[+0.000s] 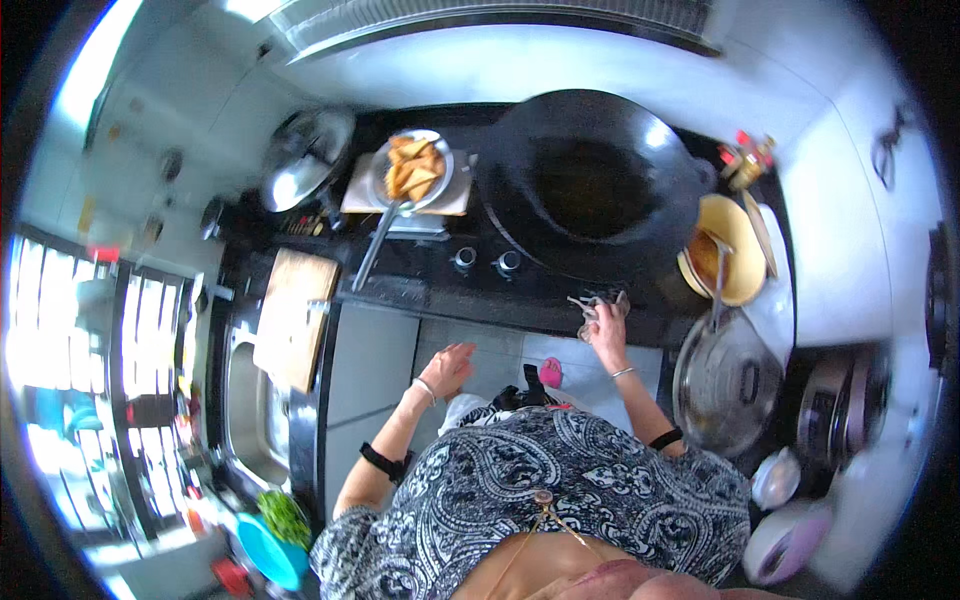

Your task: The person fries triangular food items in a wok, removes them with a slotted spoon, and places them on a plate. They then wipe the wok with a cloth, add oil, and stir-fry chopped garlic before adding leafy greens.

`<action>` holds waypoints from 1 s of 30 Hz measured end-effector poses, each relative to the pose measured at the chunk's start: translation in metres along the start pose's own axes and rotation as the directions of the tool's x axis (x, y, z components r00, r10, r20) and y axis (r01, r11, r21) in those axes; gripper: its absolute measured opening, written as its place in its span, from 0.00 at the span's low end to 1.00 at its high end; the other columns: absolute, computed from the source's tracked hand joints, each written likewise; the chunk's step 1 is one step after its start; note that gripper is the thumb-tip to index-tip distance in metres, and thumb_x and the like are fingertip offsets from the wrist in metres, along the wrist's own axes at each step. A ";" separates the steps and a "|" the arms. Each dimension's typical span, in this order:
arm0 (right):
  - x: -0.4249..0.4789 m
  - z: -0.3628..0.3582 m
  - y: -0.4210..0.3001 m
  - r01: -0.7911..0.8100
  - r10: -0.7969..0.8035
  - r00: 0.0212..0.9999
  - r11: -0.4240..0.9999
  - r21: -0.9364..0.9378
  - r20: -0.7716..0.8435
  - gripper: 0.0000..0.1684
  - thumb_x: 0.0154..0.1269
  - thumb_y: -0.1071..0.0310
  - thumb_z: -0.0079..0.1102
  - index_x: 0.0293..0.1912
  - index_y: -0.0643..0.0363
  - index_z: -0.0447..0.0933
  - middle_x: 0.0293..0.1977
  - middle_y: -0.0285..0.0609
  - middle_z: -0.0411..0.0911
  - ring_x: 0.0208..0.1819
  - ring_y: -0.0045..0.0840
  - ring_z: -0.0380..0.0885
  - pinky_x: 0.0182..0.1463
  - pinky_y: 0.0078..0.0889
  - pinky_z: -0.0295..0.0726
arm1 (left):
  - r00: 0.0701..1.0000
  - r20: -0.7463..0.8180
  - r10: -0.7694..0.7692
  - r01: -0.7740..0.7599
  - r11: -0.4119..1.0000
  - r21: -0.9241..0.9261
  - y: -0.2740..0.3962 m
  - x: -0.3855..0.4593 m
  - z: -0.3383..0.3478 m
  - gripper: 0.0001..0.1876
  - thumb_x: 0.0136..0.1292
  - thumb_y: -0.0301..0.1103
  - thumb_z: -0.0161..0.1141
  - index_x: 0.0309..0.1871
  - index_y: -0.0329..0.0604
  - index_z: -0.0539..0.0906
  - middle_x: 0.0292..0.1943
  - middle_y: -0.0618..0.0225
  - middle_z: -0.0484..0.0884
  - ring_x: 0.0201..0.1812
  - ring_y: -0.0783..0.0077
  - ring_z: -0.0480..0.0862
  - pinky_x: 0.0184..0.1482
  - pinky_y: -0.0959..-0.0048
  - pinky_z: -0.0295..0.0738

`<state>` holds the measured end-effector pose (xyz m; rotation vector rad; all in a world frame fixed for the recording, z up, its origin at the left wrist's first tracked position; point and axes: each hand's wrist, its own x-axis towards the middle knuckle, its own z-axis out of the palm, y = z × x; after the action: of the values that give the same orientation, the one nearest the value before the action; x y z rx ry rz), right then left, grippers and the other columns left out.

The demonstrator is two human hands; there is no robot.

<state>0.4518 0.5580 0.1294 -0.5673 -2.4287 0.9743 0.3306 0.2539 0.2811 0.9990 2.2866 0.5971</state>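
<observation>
In my right hand is a crumpled grey cloth, held at the front edge of the black counter. My left hand hangs before my waist with nothing in it, fingers loosely apart. Behind the right hand stands a large dark wok with dark liquid in it. To the wok's left, a long-handled metal skimmer holds several golden fried triangular pieces. It rests over a flat board, its handle reaching toward the counter's front edge.
Right of the wok stands a cream pot with brown food and a ladle. A glass lid lies nearer me. On the left are a wooden cutting board, a sink, another lid and a blue basin beside greens.
</observation>
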 end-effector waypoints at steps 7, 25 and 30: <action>0.050 0.017 -0.107 -0.151 -0.255 0.786 0.804 0.576 0.563 0.15 0.56 0.70 0.52 0.45 0.60 0.75 0.41 0.54 0.74 0.39 0.41 0.76 0.42 0.36 0.74 | 0.992 -0.126 0.024 -0.015 0.997 0.071 -0.008 0.004 0.019 0.20 0.54 0.37 0.55 0.49 0.36 0.73 0.44 0.53 0.76 0.47 0.53 0.75 0.49 0.62 0.70; 0.015 0.061 -0.377 0.186 -0.970 -0.225 0.047 0.981 0.089 0.22 0.54 0.71 0.57 0.51 0.60 0.70 0.42 0.49 0.74 0.40 0.35 0.76 0.45 0.29 0.74 | 0.533 -0.506 -0.679 -0.731 -0.068 -0.679 -0.015 -0.133 0.015 0.17 0.59 0.46 0.56 0.46 0.47 0.76 0.41 0.66 0.79 0.41 0.72 0.80 0.42 0.67 0.78; 0.038 0.080 -0.431 0.000 -0.799 -0.601 0.039 0.999 0.031 0.23 0.56 0.67 0.59 0.52 0.61 0.69 0.36 0.47 0.76 0.33 0.30 0.77 0.38 0.28 0.76 | 0.463 -0.634 -0.620 -0.885 -0.364 -0.290 -0.030 -0.150 0.030 0.16 0.64 0.41 0.46 0.45 0.40 0.76 0.41 0.59 0.79 0.41 0.63 0.80 0.46 0.62 0.77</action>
<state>0.2905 0.2492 0.3980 2.8494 -1.6457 1.3796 0.4185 0.1260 0.2892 -0.1078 0.4580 3.2389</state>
